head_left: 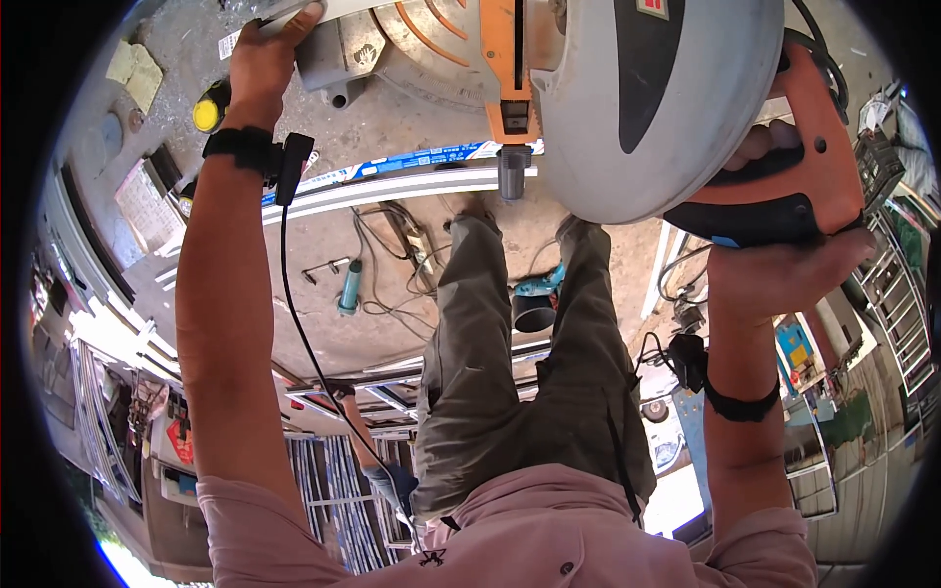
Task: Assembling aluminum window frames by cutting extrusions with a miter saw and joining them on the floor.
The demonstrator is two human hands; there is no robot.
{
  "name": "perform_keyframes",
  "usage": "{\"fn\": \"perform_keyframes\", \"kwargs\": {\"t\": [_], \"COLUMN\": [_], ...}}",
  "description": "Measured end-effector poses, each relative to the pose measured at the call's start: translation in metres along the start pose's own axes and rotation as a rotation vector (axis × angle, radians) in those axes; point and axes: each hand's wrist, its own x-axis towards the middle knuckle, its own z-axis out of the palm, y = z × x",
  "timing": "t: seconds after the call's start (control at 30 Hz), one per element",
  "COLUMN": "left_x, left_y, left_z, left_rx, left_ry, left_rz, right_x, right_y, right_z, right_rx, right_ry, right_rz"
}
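Observation:
My right hand (784, 269) is closed round the orange and black handle (833, 181) of a miter saw, its fingers showing through the handle's opening. The saw's large grey blade guard (637, 108) fills the upper right, beside an orange upright part (507, 59). At the upper left, my left hand (265, 69) is closed on a pale, flat-sided strip (343, 10) lying across the saw's metal base (431, 69). The thumb rests along the strip; the other fingers are partly hidden. Where the blade meets the strip cannot be seen.
A yellow-and-black tape measure (208, 110) lies left of the saw. White profiles with blue film (402, 162) edge the bench. Below, a teal power tool (350, 286), a teal drill (539, 282) and loose cords lie on the floor near my feet. Another person's arm (358, 431) shows lower left.

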Motion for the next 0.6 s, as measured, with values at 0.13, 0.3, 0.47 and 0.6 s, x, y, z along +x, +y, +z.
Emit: {"fn": "perform_keyframes", "kwargs": {"t": [0.13, 0.3, 0.47, 0.6], "left_x": [0.001, 0.0, 0.003, -0.001], "left_y": [-0.002, -0.003, -0.002, 0.0], "left_z": [0.001, 0.001, 0.001, 0.002], "left_rx": [0.026, -0.005, 0.039, 0.01], "left_ry": [0.015, 0.024, 0.023, 0.021], "left_rz": [0.033, 0.03, 0.017, 0.041], "right_x": [-0.001, -0.002, -0.004, -0.003], "right_y": [0.0, 0.009, 0.018, 0.016], "right_z": [0.0, -0.004, -0.006, -0.001], "right_rx": [0.006, 0.043, 0.071, 0.024], "right_ry": [0.003, -0.016, 0.026, 0.059], "right_rz": [0.001, -0.037, -0.064, -0.096]}}
